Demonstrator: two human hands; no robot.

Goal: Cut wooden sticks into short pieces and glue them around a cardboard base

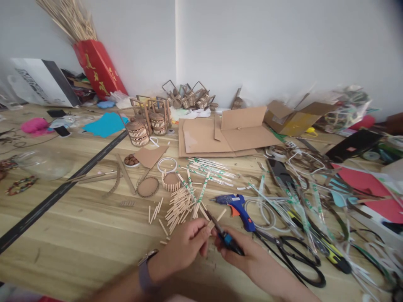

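Note:
My left hand (187, 245), with a watch strap on its wrist, pinches a short wooden stick (210, 225) between thumb and fingers. My right hand (241, 247) grips a tool with a black-and-blue handle (232, 243) and a dark, narrow metal end, which meets the stick at my left fingertips. Whether that end is a blade I cannot tell. Just beyond my hands lies a pile of short wooden sticks (179, 209). Behind it stands a small round cardboard piece (171, 180) ringed with upright sticks. A blue glue gun (237, 205) rests to the right.
Black scissors (299, 256) and a yellow-black cutter (336, 260) lie at right among clear wrappers. Flattened cardboard (204, 136) sits behind, near small lidded baskets (138, 133). A cardboard disc (147, 186), a white ring (167, 165) and a black strip (63, 191) are left of centre.

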